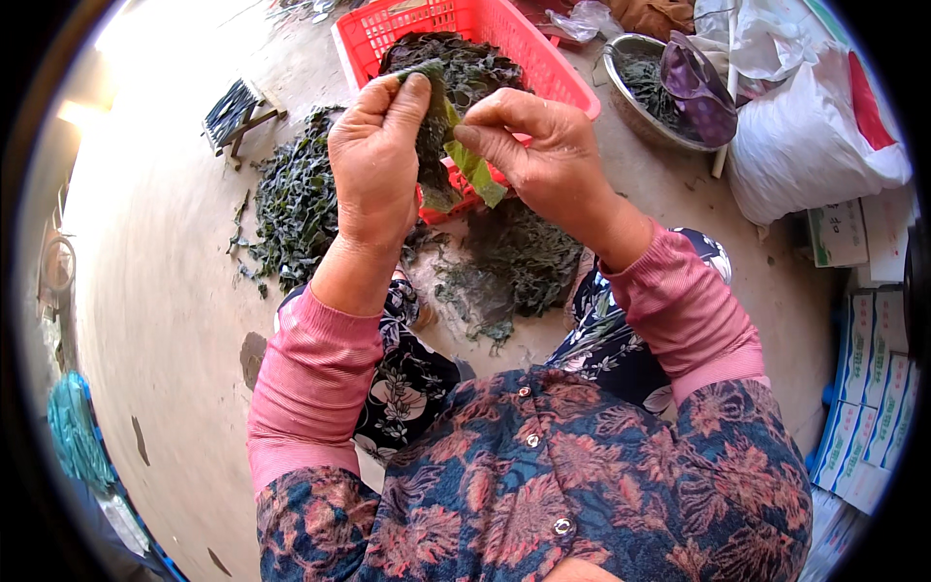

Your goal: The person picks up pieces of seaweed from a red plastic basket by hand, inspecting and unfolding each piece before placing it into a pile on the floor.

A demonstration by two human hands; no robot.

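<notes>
My left hand is raised in front of the basket, thumb and fingers closed on the upper part of a seaweed piece. The piece hangs down between my hands, dark on one side and light yellow-green where it catches the light. My right hand pinches its edge with thumb and forefinger. Just beyond my hands, a red plastic basket holds a heap of dark seaweed. A loose dark green pile lies on the floor to the left. Finer shreds lie between my feet.
A metal basin with green shreds and a purple cloth stands at the far right, beside a stuffed white sack. Stacked boxes line the right side. At the far left is a small folding stool; teal bags lie lower left.
</notes>
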